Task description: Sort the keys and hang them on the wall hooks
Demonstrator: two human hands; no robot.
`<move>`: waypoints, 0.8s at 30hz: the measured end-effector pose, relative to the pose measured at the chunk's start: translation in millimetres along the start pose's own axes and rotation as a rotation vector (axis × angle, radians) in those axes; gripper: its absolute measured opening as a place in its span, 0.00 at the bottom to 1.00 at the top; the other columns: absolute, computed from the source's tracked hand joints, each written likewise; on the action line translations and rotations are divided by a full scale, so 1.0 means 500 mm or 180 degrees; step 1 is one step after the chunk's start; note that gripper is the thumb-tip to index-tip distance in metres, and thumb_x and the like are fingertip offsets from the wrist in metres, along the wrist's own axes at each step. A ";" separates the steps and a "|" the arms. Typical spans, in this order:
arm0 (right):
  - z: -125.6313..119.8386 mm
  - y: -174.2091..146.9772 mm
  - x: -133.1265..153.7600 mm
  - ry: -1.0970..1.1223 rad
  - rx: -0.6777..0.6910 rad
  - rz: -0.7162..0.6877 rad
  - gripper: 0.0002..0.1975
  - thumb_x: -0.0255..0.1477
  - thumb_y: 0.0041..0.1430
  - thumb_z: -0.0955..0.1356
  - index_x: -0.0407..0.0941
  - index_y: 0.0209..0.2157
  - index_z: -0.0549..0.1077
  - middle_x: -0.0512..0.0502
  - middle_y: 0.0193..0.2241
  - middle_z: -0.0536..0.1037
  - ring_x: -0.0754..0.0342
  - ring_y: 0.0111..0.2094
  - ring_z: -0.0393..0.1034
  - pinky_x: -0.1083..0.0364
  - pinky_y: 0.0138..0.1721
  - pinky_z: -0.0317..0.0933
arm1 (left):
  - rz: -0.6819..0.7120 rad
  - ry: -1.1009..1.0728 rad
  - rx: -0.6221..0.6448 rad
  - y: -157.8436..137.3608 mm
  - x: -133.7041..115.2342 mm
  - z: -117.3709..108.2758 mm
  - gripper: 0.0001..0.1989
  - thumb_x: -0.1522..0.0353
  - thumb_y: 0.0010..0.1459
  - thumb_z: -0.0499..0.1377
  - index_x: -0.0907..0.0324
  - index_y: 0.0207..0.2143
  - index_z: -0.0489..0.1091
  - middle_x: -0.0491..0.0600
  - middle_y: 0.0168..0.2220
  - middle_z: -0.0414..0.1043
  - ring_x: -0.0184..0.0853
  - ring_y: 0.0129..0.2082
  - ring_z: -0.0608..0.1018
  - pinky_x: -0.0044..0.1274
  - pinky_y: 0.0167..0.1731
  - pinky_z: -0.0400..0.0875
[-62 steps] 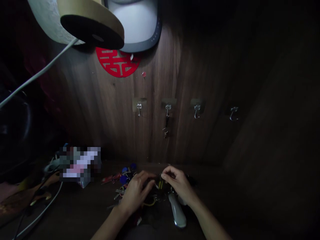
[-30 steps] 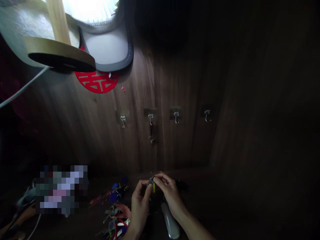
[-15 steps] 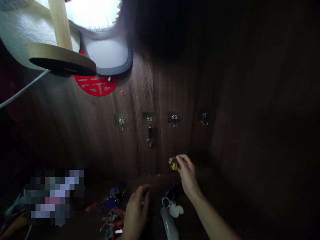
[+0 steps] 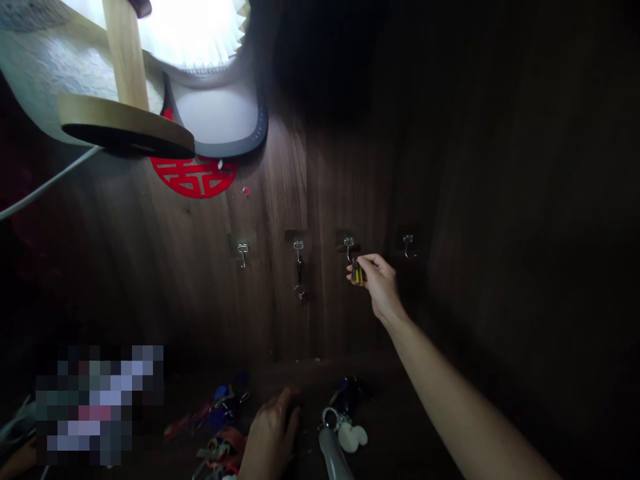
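My right hand (image 4: 381,283) is raised to the wooden panel, its fingertips pinching a small yellow and dark keychain (image 4: 357,272). The keychain is just below the third metal hook from the left (image 4: 349,248); whether they touch I cannot tell. Low in the view, my left hand (image 4: 269,433) rests on the dark surface, thumb apart from the fingers and nothing visible in it. Left of it lie keys with red and blue tags (image 4: 220,417). To its right is a bunch with a metal ring, a white heart-like tag (image 4: 353,437) and a grey handle-like piece (image 4: 334,453).
A ring on a dark strap (image 4: 299,291) hangs from the second hook (image 4: 299,248). Other hooks (image 4: 243,251) (image 4: 409,244) flank these. Upper left are a bright lamp with a round wooden base (image 4: 125,120), a cap (image 4: 217,117) and a red cutout (image 4: 195,179). A pixelated patch covers the lower left.
My right hand has risen with the keychain from low by the surface to just under the third hook. My left hand has dropped slightly in view and stays on the surface.
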State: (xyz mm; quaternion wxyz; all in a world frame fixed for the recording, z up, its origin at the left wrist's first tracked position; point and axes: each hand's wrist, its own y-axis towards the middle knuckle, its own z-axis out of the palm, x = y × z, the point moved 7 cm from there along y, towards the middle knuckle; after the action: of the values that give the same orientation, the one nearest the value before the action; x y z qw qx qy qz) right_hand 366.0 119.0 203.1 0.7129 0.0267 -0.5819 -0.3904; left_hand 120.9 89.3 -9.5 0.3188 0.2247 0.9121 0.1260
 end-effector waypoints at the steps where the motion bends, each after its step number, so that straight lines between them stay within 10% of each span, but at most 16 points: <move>1: 0.002 0.004 -0.003 -0.0014 0.0015 0.0025 0.15 0.40 0.43 0.70 0.44 0.24 0.66 0.55 0.16 0.72 0.60 0.16 0.67 0.61 0.17 0.58 | 0.0014 0.0019 0.0003 0.001 0.000 0.001 0.14 0.70 0.56 0.50 0.53 0.44 0.69 0.51 0.40 0.77 0.38 0.41 0.78 0.25 0.40 0.70; 24: -0.049 -0.071 -0.131 0.0174 0.0114 0.0554 0.17 0.42 0.44 0.70 0.45 0.33 0.70 0.50 0.25 0.78 0.58 0.24 0.72 0.60 0.26 0.62 | -0.0006 -0.0133 0.0311 -0.002 -0.022 -0.009 0.12 0.73 0.57 0.50 0.54 0.40 0.69 0.47 0.41 0.76 0.34 0.42 0.76 0.23 0.43 0.66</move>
State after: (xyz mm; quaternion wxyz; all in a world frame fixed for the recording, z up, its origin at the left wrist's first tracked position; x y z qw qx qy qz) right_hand 366.9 122.4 124.8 0.7592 -0.0006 -0.5692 -0.3156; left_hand 125.2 82.6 -0.8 0.3265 0.2417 0.9106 0.0762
